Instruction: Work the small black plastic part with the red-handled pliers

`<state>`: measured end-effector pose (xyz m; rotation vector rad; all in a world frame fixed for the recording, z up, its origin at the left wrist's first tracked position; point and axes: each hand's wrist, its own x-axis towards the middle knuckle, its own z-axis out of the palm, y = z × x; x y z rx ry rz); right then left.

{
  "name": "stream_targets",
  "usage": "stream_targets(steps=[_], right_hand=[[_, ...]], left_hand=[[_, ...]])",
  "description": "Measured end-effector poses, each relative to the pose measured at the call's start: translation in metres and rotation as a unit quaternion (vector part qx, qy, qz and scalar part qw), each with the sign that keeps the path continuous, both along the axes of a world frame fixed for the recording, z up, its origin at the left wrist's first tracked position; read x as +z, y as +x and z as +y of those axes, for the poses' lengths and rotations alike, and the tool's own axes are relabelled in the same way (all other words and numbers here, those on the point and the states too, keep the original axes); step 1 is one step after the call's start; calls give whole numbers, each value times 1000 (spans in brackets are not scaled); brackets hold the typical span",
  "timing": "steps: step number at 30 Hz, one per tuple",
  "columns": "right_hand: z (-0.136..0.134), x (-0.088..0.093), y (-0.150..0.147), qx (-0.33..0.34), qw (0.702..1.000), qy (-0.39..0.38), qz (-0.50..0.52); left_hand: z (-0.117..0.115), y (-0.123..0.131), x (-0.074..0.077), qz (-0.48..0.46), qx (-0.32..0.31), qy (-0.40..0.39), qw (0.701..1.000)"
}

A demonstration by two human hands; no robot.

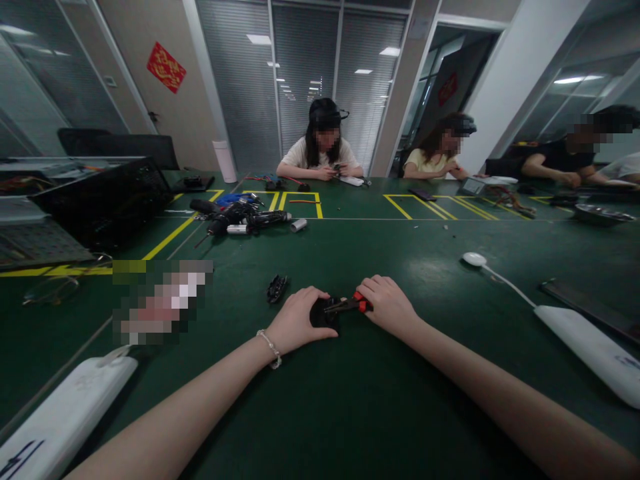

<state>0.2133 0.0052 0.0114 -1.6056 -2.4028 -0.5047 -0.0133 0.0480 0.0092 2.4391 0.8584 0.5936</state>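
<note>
My left hand (299,319) is curled over a small round black part (320,313) on the green table, fingers wrapped around it. My right hand (387,303) grips red-handled pliers (350,305), whose dark jaws reach left into the black part. Both hands rest on the table mat, close together. A bead bracelet (270,347) is on my left wrist. A small black component (277,288) lies just left of my left hand, untouched.
White power banks lie at the near left (60,417) and right (590,347), the right one cabled to a white puck (474,259). A pile of black tools (240,217) and an open black case (100,200) sit far left. Three other people work at the far side.
</note>
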Motion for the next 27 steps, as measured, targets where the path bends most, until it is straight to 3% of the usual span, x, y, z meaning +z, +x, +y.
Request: stream_targets(steps=[11, 27], right_hand=[[-1, 2, -2, -4, 1000, -10, -14], [-1, 1, -2, -7, 1000, -10, -9]], left_hand=[[-3, 1, -1, -2, 0, 41, 999], [0, -3, 3, 5, -17, 18, 1000]])
